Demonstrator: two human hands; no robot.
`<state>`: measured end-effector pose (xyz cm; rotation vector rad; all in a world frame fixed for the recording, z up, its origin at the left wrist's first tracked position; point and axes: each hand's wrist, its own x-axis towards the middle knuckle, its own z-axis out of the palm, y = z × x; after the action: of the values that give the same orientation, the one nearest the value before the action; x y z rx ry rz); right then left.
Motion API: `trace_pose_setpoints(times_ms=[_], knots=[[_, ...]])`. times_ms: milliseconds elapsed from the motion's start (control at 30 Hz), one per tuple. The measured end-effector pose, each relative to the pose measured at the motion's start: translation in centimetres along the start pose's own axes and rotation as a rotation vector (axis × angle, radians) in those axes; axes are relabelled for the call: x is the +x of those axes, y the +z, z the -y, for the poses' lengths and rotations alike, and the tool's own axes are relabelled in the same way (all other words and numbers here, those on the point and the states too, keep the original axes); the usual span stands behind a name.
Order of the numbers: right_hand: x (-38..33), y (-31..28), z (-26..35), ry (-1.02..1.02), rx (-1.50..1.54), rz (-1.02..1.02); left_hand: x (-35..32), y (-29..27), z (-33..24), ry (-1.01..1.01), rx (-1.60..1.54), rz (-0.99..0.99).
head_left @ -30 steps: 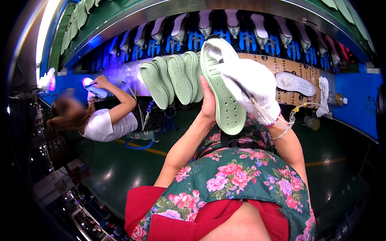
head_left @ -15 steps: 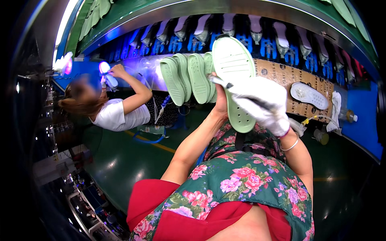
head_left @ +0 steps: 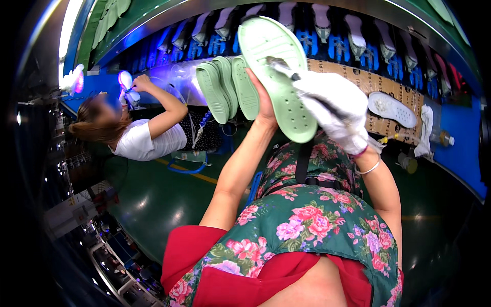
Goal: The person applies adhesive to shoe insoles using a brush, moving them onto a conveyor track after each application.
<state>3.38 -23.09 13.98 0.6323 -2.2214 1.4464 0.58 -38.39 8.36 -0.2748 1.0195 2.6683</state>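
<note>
My bare left hand [head_left: 265,106] grips a pale green shoe sole [head_left: 294,110] by its left edge and holds it up, tilted. The sole has a ridged, grooved half at the top and small holes in the lower half. My right hand [head_left: 335,107], in a white glove smudged grey, is closed around a brush [head_left: 280,66]. The brush's dark bristle end lies over the middle of the sole; most of its handle is hidden by the glove. Just left of my left hand, more green soles [head_left: 214,92] stand on edge in a row on the bench.
A white sole [head_left: 393,109] lies on brown printed cardboard [head_left: 353,84] at right, near a white cloth [head_left: 425,130] and a clear bottle [head_left: 444,137]. Shoe lasts [head_left: 355,38] on blue holders line the back. At left, a co-worker [head_left: 148,135] handles a sole under violet light.
The held sole has moved up and left and turned more upright-left in my left hand. The brush has shifted from the sole's left edge onto its middle.
</note>
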Motion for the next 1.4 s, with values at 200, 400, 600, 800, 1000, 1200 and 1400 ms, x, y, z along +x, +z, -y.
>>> trace_pose_setpoints(times_ms=[200, 400, 600, 800, 1000, 1200, 1400], knots=[[-0.8, 0.4, 0.3, 0.045, 0.248, 0.118, 1.2, -1.8, -0.1, -0.149, -0.308, 0.364], [-1.7, 1.4, 0.8, -0.137, -0.102, 0.068, 3.0, -2.6, 0.0, -0.136, -0.253, 0.366], [-1.7, 0.1, 0.4, 0.14, 0.172, 0.031, 4.0, -2.3, -0.5, -0.128, -0.292, 0.341], [-1.8, 0.6, 0.6, -0.022, 0.226, 0.124, 5.8, -1.7, -2.0, -0.127, -0.342, 0.438], [-1.1, 0.0, -0.5, -0.04, 0.005, 0.016, 7.8, -1.3, -3.4, -0.183, -0.169, 0.567], [-1.5, 0.3, 0.1, -0.024, 0.192, 0.187, 9.2, -1.5, -4.3, -0.34, -0.151, 0.679], [-2.1, 0.9, -0.4, -0.075, 0.018, 0.175, 10.2, -0.5, -4.5, -0.415, -0.138, 0.726]])
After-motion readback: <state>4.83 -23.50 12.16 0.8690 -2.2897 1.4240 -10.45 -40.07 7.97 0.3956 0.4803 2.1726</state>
